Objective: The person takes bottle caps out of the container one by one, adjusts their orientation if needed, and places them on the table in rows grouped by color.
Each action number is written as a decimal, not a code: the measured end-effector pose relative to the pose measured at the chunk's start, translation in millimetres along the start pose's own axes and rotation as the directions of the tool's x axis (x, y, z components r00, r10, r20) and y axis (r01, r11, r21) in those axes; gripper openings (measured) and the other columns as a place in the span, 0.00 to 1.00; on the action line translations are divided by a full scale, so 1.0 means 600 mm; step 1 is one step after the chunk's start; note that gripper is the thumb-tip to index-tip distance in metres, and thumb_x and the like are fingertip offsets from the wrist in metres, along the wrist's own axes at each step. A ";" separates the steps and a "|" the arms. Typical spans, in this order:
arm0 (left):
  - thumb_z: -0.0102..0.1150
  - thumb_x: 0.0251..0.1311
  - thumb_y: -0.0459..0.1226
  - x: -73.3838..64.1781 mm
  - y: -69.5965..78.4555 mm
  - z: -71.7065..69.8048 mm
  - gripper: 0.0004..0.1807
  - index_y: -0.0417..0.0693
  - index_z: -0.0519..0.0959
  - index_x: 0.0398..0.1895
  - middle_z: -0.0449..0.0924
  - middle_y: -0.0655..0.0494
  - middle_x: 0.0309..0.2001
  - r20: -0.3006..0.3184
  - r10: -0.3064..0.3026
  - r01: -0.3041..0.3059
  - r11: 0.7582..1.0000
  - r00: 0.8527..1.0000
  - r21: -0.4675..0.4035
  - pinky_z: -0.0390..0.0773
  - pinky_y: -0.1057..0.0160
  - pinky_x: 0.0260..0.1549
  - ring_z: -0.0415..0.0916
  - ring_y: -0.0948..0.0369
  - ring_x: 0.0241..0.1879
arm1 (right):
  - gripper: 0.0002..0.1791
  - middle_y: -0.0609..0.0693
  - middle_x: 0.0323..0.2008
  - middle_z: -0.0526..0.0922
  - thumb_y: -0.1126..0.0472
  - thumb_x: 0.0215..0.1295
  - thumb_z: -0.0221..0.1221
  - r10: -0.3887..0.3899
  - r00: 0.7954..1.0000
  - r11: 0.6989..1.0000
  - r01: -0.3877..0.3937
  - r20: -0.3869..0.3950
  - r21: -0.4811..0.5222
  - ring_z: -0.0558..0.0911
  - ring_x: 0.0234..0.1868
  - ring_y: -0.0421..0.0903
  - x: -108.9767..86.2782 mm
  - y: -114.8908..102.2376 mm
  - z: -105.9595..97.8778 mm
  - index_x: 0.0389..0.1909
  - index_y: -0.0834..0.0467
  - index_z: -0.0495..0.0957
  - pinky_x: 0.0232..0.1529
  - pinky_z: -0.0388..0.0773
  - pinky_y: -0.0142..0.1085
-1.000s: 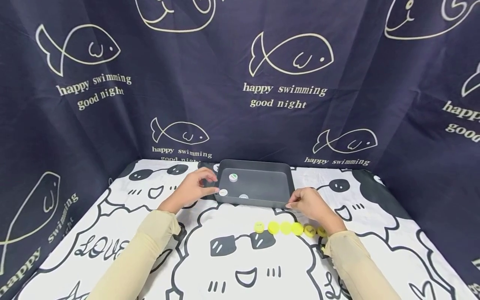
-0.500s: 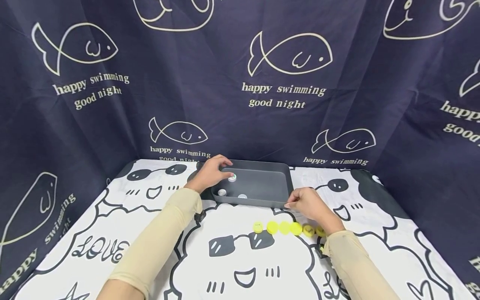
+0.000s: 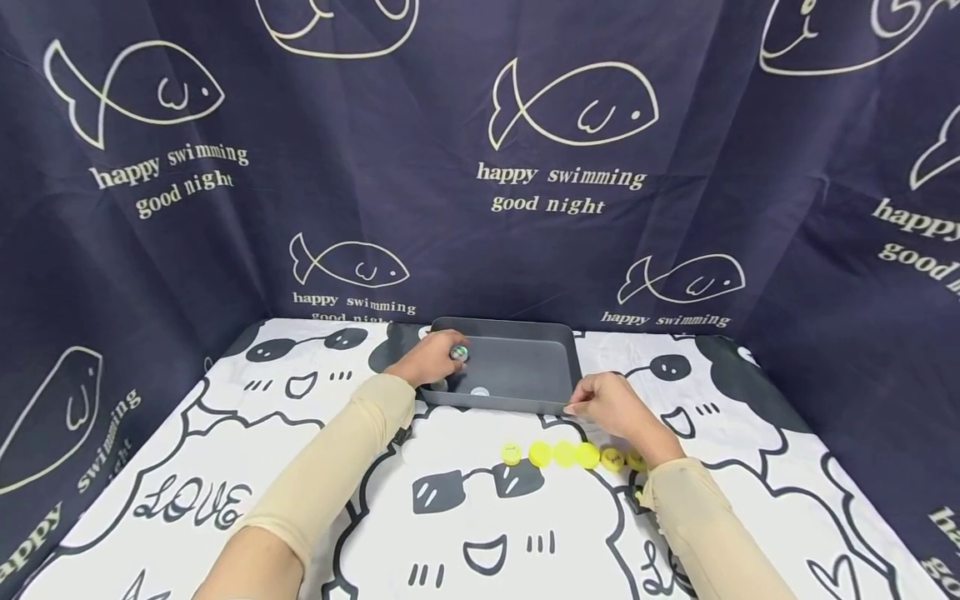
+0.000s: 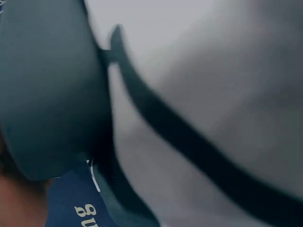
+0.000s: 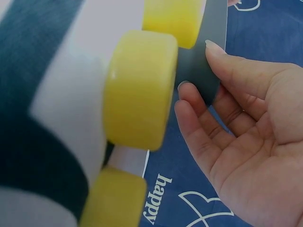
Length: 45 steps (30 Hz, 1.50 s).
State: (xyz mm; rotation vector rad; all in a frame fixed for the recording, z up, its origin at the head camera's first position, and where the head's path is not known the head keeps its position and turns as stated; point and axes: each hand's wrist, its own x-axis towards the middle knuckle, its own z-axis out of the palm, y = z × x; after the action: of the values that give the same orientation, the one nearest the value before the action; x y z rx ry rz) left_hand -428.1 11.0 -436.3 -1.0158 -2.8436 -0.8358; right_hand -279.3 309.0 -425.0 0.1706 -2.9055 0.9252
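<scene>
A dark grey rectangular tray [image 3: 525, 367] lies at the back of the cloth. Over its left side reaches my left hand [image 3: 429, 358], pinching a small round disc [image 3: 459, 353] with green and white on it. My right hand [image 3: 611, 402] grips the tray's front right corner; in the right wrist view, the thumb of the right hand [image 5: 251, 109] lies over the tray wall [image 5: 196, 71] and the fingers curl beneath. A whitish disc [image 3: 480, 392] sits by the tray's front wall, and another [image 3: 439, 386] shows partly under my left hand. The left wrist view is blurred, with skin at its lower left.
Several thick yellow discs [image 3: 565, 454] form a row in front of the tray, the rightmost close to my right wrist. White cloth [image 3: 480, 508] with black cartoon drawings covers the table. A dark blue curtain [image 3: 450, 208] with fish drawings hangs right behind the tray.
My left hand has moved right from the tray's left wall to inside it and taken hold of the green and white disc, which now looks tilted. My right hand stays at the corner.
</scene>
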 end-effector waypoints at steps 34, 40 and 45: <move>0.69 0.58 0.34 -0.008 -0.002 0.008 0.09 0.42 0.86 0.41 0.81 0.52 0.45 0.041 0.091 -0.096 0.979 0.995 0.182 0.77 0.57 0.51 0.79 0.56 0.47 | 0.08 0.44 0.23 0.80 0.65 0.58 0.69 0.014 1.000 1.000 -0.014 -0.009 -0.002 0.74 0.27 0.43 -0.001 -0.004 0.001 0.22 0.55 0.83 0.31 0.73 0.37; 0.68 0.59 0.34 -0.011 -0.004 0.008 0.09 0.43 0.86 0.42 0.81 0.53 0.45 0.041 0.083 -0.089 0.978 0.996 0.190 0.77 0.58 0.51 0.79 0.57 0.47 | 0.08 0.44 0.23 0.80 0.65 0.58 0.69 0.011 1.000 1.000 -0.011 -0.006 0.001 0.75 0.27 0.43 -0.001 -0.004 0.003 0.21 0.54 0.83 0.31 0.73 0.37; 0.67 0.60 0.35 -0.012 -0.007 0.010 0.10 0.43 0.85 0.44 0.81 0.53 0.45 0.028 0.126 -0.130 0.970 0.992 0.205 0.78 0.58 0.50 0.79 0.57 0.46 | 0.09 0.44 0.23 0.81 0.65 0.58 0.69 0.027 1.000 1.000 -0.027 -0.007 -0.006 0.75 0.28 0.44 -0.001 -0.006 0.002 0.21 0.54 0.83 0.32 0.73 0.37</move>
State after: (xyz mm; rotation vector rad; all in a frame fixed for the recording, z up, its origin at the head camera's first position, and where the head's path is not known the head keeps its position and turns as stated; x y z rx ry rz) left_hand -424.0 6.9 -444.7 -1.1642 -2.7668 -0.5123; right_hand -278.5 305.4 -424.3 0.1282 -2.9111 0.9185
